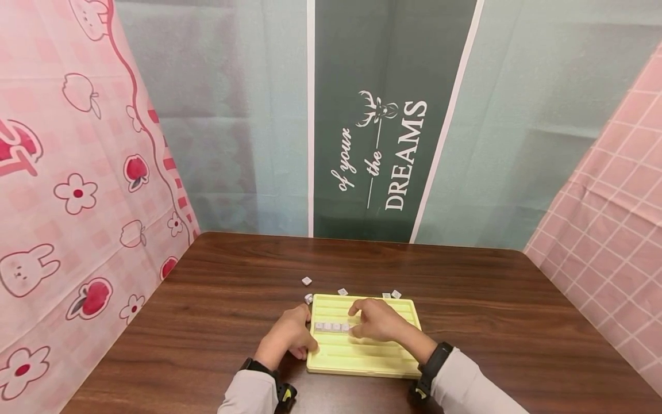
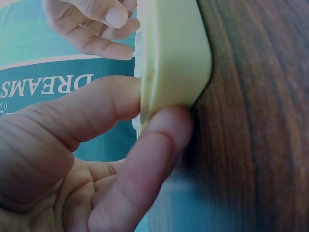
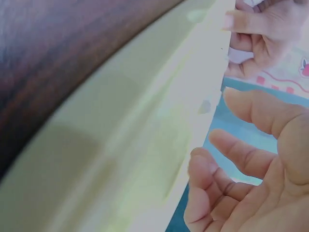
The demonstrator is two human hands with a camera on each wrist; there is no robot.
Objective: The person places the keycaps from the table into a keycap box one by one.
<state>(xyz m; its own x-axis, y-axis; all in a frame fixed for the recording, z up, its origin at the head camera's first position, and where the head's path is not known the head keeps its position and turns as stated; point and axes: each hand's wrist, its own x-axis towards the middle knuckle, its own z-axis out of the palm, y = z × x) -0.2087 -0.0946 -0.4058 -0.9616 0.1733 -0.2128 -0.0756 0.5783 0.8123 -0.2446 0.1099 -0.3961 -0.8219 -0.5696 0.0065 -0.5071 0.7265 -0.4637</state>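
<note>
A shallow yellow tray (image 1: 362, 363) with raised ridges lies on the table. My left hand (image 1: 288, 332) grips its left edge, and the left wrist view shows the thumb and a finger pinching the tray's side wall (image 2: 181, 53). Several small white keycaps (image 1: 332, 327) sit in a row in one groove, starting at the left end. Over the tray is my right hand (image 1: 381, 322), its thumb beside the row's right end. In the right wrist view that hand's fingers (image 3: 244, 154) are spread apart from the thumb, with nothing between them.
Behind the tray, loose white keycaps lie on the dark wooden table (image 1: 248, 276): one farther back (image 1: 307, 281), one near the middle (image 1: 342, 292) and a pair at the right (image 1: 396, 294). Others touch or lie near the tray's back left corner (image 1: 308, 298). Curtains hang around the table.
</note>
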